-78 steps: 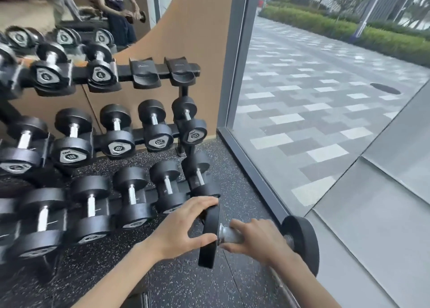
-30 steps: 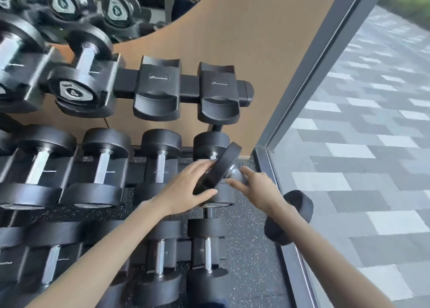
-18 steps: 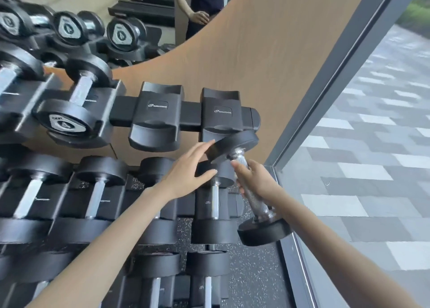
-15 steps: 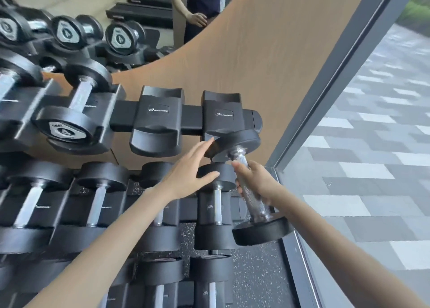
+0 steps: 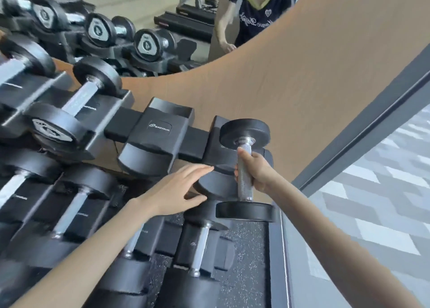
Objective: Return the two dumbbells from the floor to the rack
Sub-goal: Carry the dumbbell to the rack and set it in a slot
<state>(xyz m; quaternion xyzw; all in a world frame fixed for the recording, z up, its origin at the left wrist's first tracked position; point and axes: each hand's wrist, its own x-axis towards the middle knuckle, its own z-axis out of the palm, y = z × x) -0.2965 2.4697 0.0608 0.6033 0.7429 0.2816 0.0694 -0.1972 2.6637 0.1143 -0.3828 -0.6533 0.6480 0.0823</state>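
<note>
A person brings a dumbbell (image 5: 244,183) up to the top tier of a rack (image 5: 192,141)
The right hand (image 5: 258,168) grips the knurled steel handle, fingers curled round it, and holds the dumbbell nearly upright, with one head above the fist and one below, at the end cradle (image 5: 217,153) on the rack's right. The left hand (image 5: 179,189) hovers just left of it, fingers straight and loose, holding nothing; whether it touches the cradle cannot be told. The step in hand looks like seating the first dumbbell. The next move calls for tipping it level and lowering both heads into the cradle. A second empty cradle (image 5: 160,133) sits beside it; the other dumbbell is out of view
</note>
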